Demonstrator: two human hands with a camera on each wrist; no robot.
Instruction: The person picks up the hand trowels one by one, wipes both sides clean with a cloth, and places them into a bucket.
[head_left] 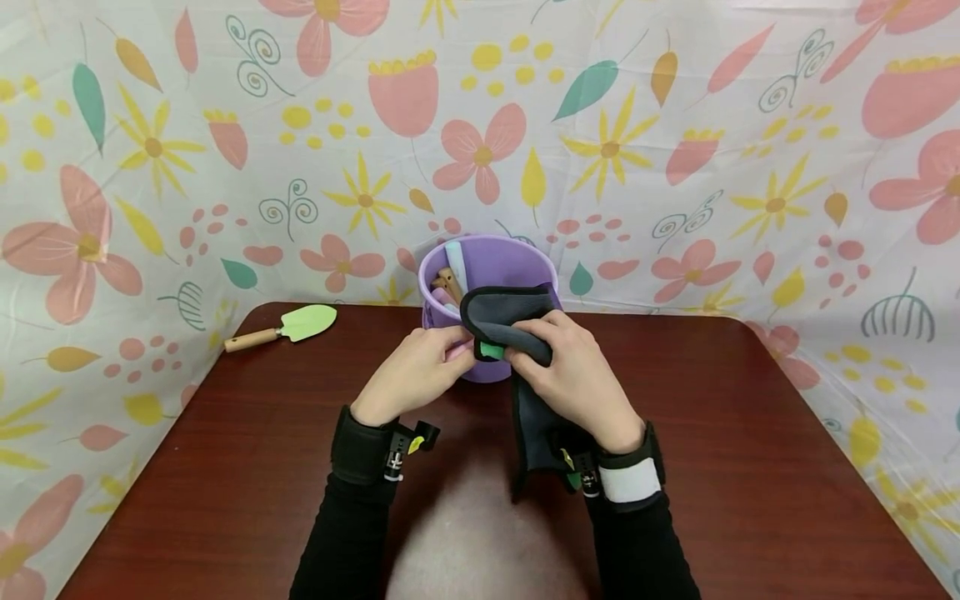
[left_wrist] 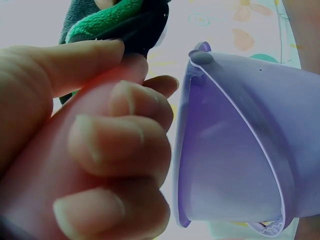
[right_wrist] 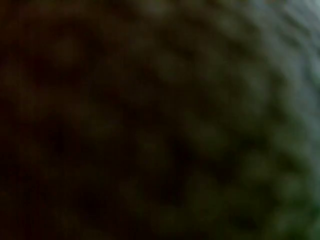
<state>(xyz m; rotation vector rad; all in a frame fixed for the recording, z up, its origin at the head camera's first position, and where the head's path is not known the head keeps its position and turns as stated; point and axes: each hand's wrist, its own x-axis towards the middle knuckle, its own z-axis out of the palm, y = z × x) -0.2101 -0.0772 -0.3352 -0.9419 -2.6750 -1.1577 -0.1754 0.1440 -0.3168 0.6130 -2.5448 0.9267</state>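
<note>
My left hand (head_left: pixel 416 371) grips a smooth pink rod-like piece (left_wrist: pixel 60 132), its fingers curled round it and the thumb along its upper side. Most of that piece is hidden by the hand, so I cannot tell its kind. In my right hand (head_left: pixel 573 371) is a grey cloth (head_left: pixel 543 425) with black edging and a fleecy green reverse, pinched in a fold at the tip of the pink piece. The cloth hangs below the hand and fills the right wrist view as a dark blur. Behind both hands stands a purple bucket (head_left: pixel 517 258), partly covered by the cloth.
Inside the bucket lean a pale blue handle (head_left: pixel 456 265) and wooden handles (head_left: pixel 450 283). A trowel (head_left: pixel 307 322) with a light green blade and wooden handle lies at the back left of the brown table (head_left: pixel 247 467). A flowered sheet (head_left: pixel 637 192) hangs behind.
</note>
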